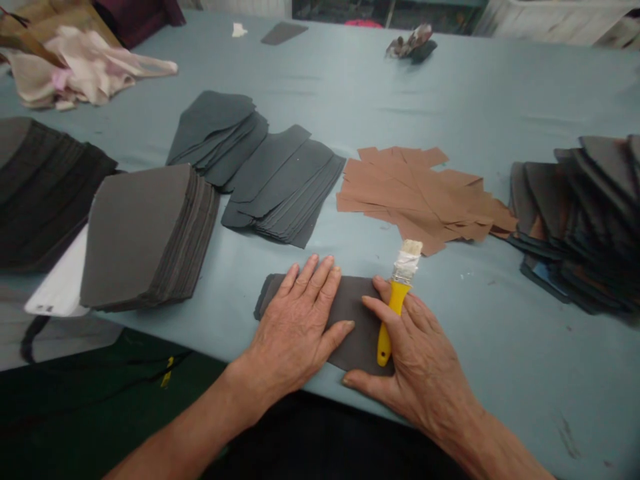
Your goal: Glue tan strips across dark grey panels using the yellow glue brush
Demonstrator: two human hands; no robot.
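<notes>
A dark grey piece [353,320] lies near the table's front edge, with several layered edges showing at its left end. My left hand [305,320] rests flat on it, fingers stretched out and thumb apart. At the piece's right side is my right hand [415,353], its thumb and fingertips against the edge. A yellow-handled brush [396,307] is held between the fingers of that hand, its white-coated bristles pointing away from me.
Dark stacks [135,233] stand at the left, dark green-grey pieces [285,180] and brown strips [420,193] farther back, and a layered pile [585,220] at the right. Pale cloth [85,67] lies at the back left of the table [500,100].
</notes>
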